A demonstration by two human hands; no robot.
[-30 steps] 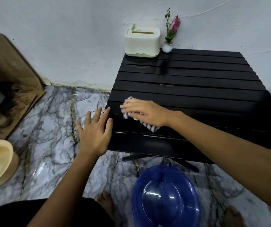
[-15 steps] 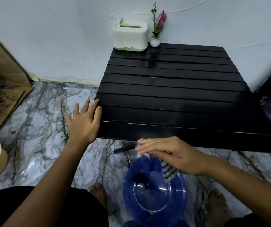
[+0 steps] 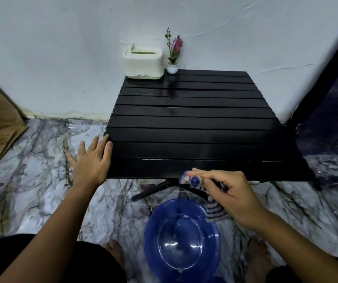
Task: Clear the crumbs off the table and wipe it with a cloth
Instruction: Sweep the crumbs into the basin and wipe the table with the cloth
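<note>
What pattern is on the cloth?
Blue and white stripes on the cloth, seen from the head view.

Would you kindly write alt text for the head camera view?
A right hand holds a striped cloth over a blue bowl at the near edge of a black slatted table, while the left hand braces its left edge.

I see a black slatted tabletop (image 3: 192, 123); far beyond my hands sit a cream plastic box (image 3: 143, 63) and small white potted flower (image 3: 172, 67).

Glossy slatted table (image 3: 188, 123), striped cloth (image 3: 215, 209)
</note>
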